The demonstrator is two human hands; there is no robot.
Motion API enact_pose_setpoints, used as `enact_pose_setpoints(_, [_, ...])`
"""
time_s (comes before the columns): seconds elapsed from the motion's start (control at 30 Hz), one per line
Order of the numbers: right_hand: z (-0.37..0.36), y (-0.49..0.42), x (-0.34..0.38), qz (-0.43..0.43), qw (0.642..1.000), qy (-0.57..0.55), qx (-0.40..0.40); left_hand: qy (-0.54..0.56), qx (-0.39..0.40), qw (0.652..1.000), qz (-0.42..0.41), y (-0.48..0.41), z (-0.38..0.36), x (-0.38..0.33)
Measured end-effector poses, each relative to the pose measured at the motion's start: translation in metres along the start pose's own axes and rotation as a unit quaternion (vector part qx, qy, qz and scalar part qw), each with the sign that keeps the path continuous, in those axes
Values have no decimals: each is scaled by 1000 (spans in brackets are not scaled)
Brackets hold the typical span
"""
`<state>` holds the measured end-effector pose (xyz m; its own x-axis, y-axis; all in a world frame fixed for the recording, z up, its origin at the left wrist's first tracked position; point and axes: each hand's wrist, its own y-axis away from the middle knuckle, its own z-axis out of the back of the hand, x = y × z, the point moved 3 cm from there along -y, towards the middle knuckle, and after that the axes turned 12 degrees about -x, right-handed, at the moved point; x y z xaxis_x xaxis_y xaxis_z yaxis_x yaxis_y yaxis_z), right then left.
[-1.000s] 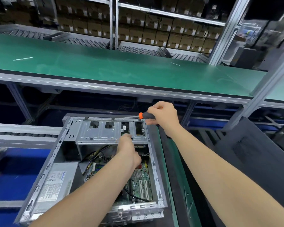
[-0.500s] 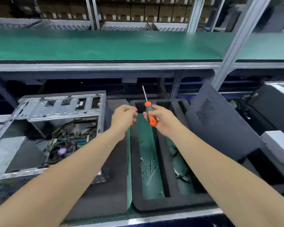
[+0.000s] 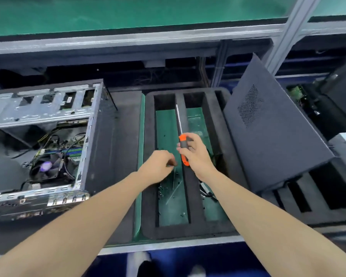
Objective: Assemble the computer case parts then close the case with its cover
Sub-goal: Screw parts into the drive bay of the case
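Black foam makes up the slotted tray (image 3: 188,230) lying nearest on the green-matted surface (image 3: 141,136), and small dark loose screws (image 3: 163,189) are scattered over the green floor of its left slot. Just above them the left hand (image 3: 158,166) is held with its fingers curled down together; whether a screw is pinched between them cannot be told. Beside it, the orange-and-grey-handled screwdriver (image 3: 182,143) is grasped round the handle by the right hand (image 3: 198,156), its steel shaft pointed away along the foam divider. The screws are judged tiny, light and easily dropped, best taken in a fingertip pinch. To the left, the open silver steel computer case (image 3: 42,114) is laid on its side with fan and cables exposed; stray cables could be trapped under the lid. To the right, the dark grey sheet-metal cover with a mesh vent (image 3: 272,148) is propped at a tilt, well apart from the case, with the tray between them. It is expected to be stiff, thin, broad and fairly light, perhaps sharp-edged, so two opposite edges would be gripped once the screwdriver is put down. Farthest off, a green conveyor shelf (image 3: 128,15) is seen on grey metal framing.
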<state>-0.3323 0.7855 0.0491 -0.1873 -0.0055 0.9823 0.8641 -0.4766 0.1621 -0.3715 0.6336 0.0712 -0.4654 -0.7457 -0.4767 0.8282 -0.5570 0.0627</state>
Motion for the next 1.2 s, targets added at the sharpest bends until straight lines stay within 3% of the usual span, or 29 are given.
enact_pose_setpoints(0.07, [0,-2,-4,6,1000,5,18,-81,66,994,-41,-1,-26,1])
enact_pose_setpoints(0.13, [2,-2,-5,12,999,13,35,-136,99,985,-29,-3,-46,1])
enact_pose_setpoints(0.37, [4,-1,-4,39,997,46,38,-215,77,974,-2,-18,-68,-3])
enact_pose_setpoints(0.73, [3,-3,-2,42,997,58,39,-138,112,984,8,-18,-77,-1])
enact_pose_setpoints(0.83, [3,-3,0,36,996,62,42,-111,91,989,25,-14,-70,-1])
enact_pose_setpoints(1.0, [4,-2,1,30,996,67,46,-149,128,981,9,6,-65,-8])
enact_pose_setpoints(1.1, [4,-1,3,27,996,64,48,-190,49,979,-47,-2,-40,-2])
enact_pose_setpoints(1.2, [4,-1,3,18,997,57,54,-122,-56,990,-36,-26,1,16])
